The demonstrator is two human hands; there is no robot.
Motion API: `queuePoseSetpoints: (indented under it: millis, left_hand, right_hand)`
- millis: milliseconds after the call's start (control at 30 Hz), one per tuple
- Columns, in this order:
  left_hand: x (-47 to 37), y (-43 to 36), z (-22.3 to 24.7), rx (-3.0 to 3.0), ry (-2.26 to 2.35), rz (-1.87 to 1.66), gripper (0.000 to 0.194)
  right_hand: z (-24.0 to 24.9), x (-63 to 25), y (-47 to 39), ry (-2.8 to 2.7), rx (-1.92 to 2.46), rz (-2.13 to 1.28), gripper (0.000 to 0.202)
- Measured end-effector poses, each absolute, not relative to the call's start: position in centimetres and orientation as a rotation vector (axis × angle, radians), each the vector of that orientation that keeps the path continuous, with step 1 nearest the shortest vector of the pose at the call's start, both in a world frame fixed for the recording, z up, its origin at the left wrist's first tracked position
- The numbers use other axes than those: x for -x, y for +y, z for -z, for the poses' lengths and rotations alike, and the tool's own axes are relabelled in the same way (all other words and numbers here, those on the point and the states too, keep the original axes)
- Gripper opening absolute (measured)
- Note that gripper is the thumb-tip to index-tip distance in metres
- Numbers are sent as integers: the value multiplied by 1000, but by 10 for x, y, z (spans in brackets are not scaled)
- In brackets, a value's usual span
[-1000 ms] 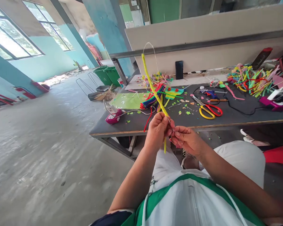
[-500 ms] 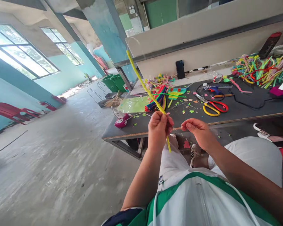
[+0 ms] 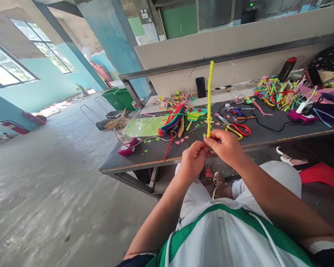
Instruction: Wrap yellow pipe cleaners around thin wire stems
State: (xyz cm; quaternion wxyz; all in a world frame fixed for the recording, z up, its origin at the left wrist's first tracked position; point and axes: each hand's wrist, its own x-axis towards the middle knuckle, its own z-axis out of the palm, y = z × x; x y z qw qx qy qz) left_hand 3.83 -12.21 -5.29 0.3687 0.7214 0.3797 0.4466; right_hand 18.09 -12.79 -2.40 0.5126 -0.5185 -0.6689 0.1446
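Observation:
A fuzzy yellow pipe cleaner [image 3: 209, 96] stands nearly upright above the table's front edge, with a slight thickening low on its length. My right hand [image 3: 225, 146] pinches it near the bottom between thumb and fingertips. Just below and to the left, my left hand [image 3: 194, 158] is closed at the lower end, its fingertips meeting those of the right; the end itself is hidden. Behind the hands lie scissors [image 3: 236, 128] with red and yellow handles. To the left is a bundle of multicoloured pipe cleaners [image 3: 175, 120], and a red pipe cleaner [image 3: 168, 147] reaches the table edge.
On the dark table [image 3: 139, 160] are a blue glue gun [image 3: 238, 111], a propped phone [image 3: 200, 87], a magenta power block [image 3: 128, 147], paper scraps and a colourful heap of pipe cleaners [image 3: 278, 92]. Green bins [image 3: 118, 98] stand on the floor to the left.
The yellow pipe cleaner has swung from leaning left to upright. My right hand, apart from it before, now pinches it. My left hand sits lower on it, and the view has turned right.

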Motion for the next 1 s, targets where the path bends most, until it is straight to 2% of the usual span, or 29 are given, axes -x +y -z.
queuePoseSetpoints:
  millis: [233, 700, 833, 1000]
  left_hand:
    - [-30, -117, 35, -2104, 789, -1123, 14]
    - [-26, -119, 51, -2347, 734, -1376, 18]
    - [-28, -118, 53, -2192, 747, -1325, 17]
    - [-25, -114, 51, -1944, 699, -1097, 16]
  right_hand:
    - [17, -190, -132, -1613, 1273, -410, 22]
    - [26, -187, -139, -1664, 1305, -419, 31]
    - [29, -190, -138, -1615, 1245, -612, 31]
    - [43, -190, -126, -1463, 952, -993, 23]
